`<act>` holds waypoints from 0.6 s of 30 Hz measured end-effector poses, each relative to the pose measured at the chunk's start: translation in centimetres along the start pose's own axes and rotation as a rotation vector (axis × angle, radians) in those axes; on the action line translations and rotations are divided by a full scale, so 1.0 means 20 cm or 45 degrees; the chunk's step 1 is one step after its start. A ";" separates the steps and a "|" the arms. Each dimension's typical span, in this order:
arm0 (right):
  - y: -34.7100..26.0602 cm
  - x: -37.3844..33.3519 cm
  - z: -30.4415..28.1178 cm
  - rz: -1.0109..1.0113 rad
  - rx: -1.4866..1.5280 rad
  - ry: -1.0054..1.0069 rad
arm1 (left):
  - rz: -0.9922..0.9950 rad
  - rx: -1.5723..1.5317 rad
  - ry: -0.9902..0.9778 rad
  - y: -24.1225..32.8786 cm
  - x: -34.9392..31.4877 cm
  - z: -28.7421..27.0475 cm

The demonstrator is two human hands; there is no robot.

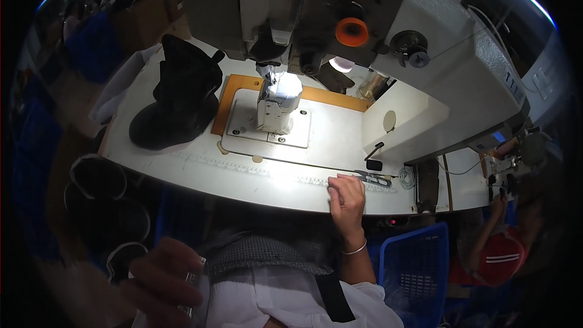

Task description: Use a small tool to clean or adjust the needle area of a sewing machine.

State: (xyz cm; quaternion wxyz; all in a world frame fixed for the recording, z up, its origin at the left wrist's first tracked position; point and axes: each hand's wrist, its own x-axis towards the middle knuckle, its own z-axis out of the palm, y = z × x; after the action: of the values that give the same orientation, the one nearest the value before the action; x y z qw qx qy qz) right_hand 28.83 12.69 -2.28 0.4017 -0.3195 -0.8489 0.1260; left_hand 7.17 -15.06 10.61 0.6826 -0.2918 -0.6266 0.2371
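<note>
My right hand [347,200], with a bracelet at its wrist, rests on the front edge of the white sewing table [152,164]. Its fingers are curled in toward the thumb; whatever may lie between them is hidden. Dark thread snips [375,179] lie just right of those fingers. Low at the left, off the table, my left hand [163,282] is smeared by motion, and its grip does not show. Beyond the right hand stands the sewing machine's post [274,112], under the lit needle area. A black piece shaped like a boot upper [182,97] stands on the table's left.
The machine's arm [446,42] overhangs the table from the right. Several black pieces with pale rims [100,177] hang or lie left of the table. A blue plastic basket [416,261] stands below, at right. Farther right, a person in a red cap [501,255] works at another machine.
</note>
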 end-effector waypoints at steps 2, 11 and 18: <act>0.04 -0.02 0.02 0.016 -0.154 0.068 | 0.072 -0.023 -0.060 0.00 -0.03 0.00; 0.03 -0.03 0.06 0.105 -0.301 0.089 | -0.038 0.058 0.109 0.09 0.04 0.01; 0.05 -0.04 0.08 0.132 -0.354 0.096 | 0.059 0.109 0.272 0.05 0.11 0.07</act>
State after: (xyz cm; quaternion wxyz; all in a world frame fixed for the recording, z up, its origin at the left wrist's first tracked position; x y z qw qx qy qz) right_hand 28.53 12.99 -4.27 0.3782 -0.4200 -0.8248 0.0155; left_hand 6.15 -12.58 11.53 0.7518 -0.3004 -0.5326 0.2467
